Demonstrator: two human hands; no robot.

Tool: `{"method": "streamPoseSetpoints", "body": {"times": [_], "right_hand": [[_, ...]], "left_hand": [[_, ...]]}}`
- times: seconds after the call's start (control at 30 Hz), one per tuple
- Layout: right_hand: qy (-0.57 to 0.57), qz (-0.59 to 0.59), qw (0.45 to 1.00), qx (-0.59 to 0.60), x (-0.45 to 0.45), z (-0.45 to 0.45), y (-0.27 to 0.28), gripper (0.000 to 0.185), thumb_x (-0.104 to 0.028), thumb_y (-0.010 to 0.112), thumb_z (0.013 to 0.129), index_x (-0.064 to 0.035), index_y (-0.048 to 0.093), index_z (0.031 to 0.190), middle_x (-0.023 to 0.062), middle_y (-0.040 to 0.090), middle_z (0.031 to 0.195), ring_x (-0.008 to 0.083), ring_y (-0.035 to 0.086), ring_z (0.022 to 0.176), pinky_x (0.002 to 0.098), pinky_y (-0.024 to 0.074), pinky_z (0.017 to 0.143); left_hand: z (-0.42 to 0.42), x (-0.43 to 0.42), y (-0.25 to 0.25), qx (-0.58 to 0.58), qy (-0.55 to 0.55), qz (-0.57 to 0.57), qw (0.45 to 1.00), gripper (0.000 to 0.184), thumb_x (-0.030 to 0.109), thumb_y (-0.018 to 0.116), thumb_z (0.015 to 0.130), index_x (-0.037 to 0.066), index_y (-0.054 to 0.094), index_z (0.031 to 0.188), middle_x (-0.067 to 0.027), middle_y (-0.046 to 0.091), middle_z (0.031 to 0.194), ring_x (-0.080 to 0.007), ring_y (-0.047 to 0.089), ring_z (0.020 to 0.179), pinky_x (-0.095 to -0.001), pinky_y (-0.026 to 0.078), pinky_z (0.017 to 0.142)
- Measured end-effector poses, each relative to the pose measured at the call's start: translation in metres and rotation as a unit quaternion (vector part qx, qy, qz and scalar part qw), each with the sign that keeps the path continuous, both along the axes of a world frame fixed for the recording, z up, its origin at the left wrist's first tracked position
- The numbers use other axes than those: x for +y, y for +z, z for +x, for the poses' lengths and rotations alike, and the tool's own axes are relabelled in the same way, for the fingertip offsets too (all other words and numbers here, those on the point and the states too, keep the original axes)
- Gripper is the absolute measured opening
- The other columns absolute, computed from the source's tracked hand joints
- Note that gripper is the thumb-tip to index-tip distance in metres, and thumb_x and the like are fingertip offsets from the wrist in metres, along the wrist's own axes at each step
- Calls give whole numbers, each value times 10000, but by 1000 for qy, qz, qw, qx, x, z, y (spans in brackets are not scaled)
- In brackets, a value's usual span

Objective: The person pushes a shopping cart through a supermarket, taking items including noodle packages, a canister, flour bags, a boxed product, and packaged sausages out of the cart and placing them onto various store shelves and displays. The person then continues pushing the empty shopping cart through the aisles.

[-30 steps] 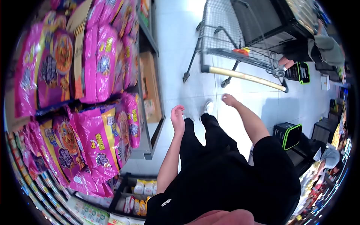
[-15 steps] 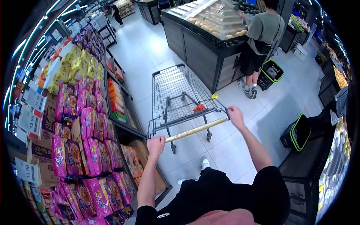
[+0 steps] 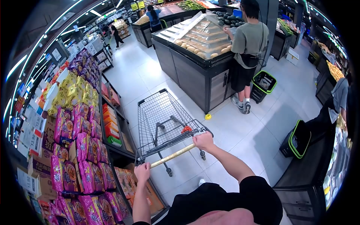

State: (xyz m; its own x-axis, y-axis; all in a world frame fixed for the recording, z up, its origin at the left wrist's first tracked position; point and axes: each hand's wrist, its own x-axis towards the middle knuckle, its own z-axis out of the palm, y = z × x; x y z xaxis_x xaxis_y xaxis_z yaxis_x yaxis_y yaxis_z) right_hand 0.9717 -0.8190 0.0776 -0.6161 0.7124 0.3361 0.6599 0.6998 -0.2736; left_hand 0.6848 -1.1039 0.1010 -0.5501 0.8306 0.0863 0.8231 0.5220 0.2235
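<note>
In front of me stands a wire shopping cart (image 3: 159,122) with nothing in its basket. My left hand (image 3: 142,172) is closed around the left end of its pale yellow handle (image 3: 173,155). At the handle's right end my right hand (image 3: 203,141) is wrapped around the bar. A small red-orange piece (image 3: 186,129) sits at the cart's rear, near my right hand. Close to my left arm, pink noodle packs (image 3: 88,146) are stacked on a shelf.
A produce stand (image 3: 187,73) stands ahead, with a person (image 3: 249,45) at its right side. Near them sits a green-rimmed basket (image 3: 264,83). Another such basket (image 3: 296,139) is to my right, beside a person's dark-clothed leg. A yellow object (image 3: 208,117) lies by the stand's corner.
The cart and both hands sit further left and lower in view, with the cart's front swung left. The view has tilted up, showing more of the far store. Both hands keep their grip.
</note>
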Motion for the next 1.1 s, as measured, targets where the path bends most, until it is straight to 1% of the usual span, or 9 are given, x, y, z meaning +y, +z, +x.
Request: {"method": "streamPoseSetpoints", "body": {"times": [0.1, 0.2, 0.27, 0.5, 0.87, 0.97, 1.03, 1.07, 1.1], "right_hand": [[23, -47, 997, -58, 12, -13, 10, 436, -359, 492, 908, -92, 705, 636, 106, 664, 612, 294, 661, 605, 438, 485, 659], [37, -101, 988, -108, 26, -33, 14, 454, -382, 467, 914, -80, 732, 702, 118, 697, 682, 298, 690, 669, 445, 506, 660], [64, -144, 973, -170, 35, -44, 22, 403, -344, 458, 906, -69, 742, 831, 130, 729, 823, 311, 711, 773, 444, 533, 663], [109, -125, 969, -185, 49, -81, 28, 366, -319, 460, 933, -109, 751, 860, 108, 739, 877, 308, 717, 825, 464, 548, 688], [137, -205, 942, -227, 91, -198, 39, 671, -583, 340, 977, -54, 745, 898, 160, 730, 897, 341, 708, 856, 461, 541, 775], [177, -201, 924, -272, 117, -234, 44, 716, -680, 371, 924, -68, 740, 964, 157, 728, 919, 336, 708, 854, 458, 539, 795], [259, -203, 904, -274, 144, -262, 34, 748, -757, 471, 830, -86, 723, 1045, 155, 727, 942, 333, 708, 833, 456, 540, 796], [310, -225, 874, -299, 159, -278, 33, 705, -730, 602, 754, -109, 718, 1066, 123, 727, 918, 295, 709, 792, 430, 554, 754], [241, -333, 833, -369, 162, -295, 56, 586, -616, 697, 730, -104, 728, 1013, 84, 718, 856, 247, 706, 778, 394, 558, 707]], "left_hand": [[-7, -4, 9, -7, -35, -29, 999, 395, 472, 645, 853, 82, 692, 807, -119, 680, 781, -311, 648, 790, -440, 464, 758], [-17, -2, 21, -20, -72, -70, 995, 405, 479, 722, 782, 78, 680, 812, -118, 681, 819, -315, 655, 816, -448, 497, 733], [-28, 6, 22, -13, -64, -103, 992, 394, 469, 732, 772, 80, 680, 812, -114, 681, 831, -317, 658, 832, -453, 508, 728], [-57, 28, 18, 16, 43, -91, 995, 312, 398, 754, 688, 110, 741, 808, -118, 721, 852, -326, 685, 831, -435, 544, 737], [-173, 65, 6, 26, 72, -115, 990, 262, 371, 738, 705, 154, 759, 852, -104, 720, 817, -318, 688, 814, -427, 545, 739], [-211, 83, 6, 28, 69, -116, 990, 235, 339, 711, 711, 157, 762, 850, -102, 723, 820, -312, 693, 815, -422, 548, 739], [-236, 99, 6, 18, 63, -123, 990, 221, 317, 693, 712, 155, 762, 847, -103, 725, 824, -305, 698, 815, -415, 550, 741], [-254, 109, 3, 2, 43, -149, 988, 235, 325, 690, 712, 155, 763, 858, -107, 727, 836, -305, 700, 824, -416, 553, 750], [-270, 116, 9, -11, 22, -177, 984, 248, 332, 688, 712, 155, 764, 869, -112, 729, 847, -306, 701, 832, -417, 556, 760]]}}
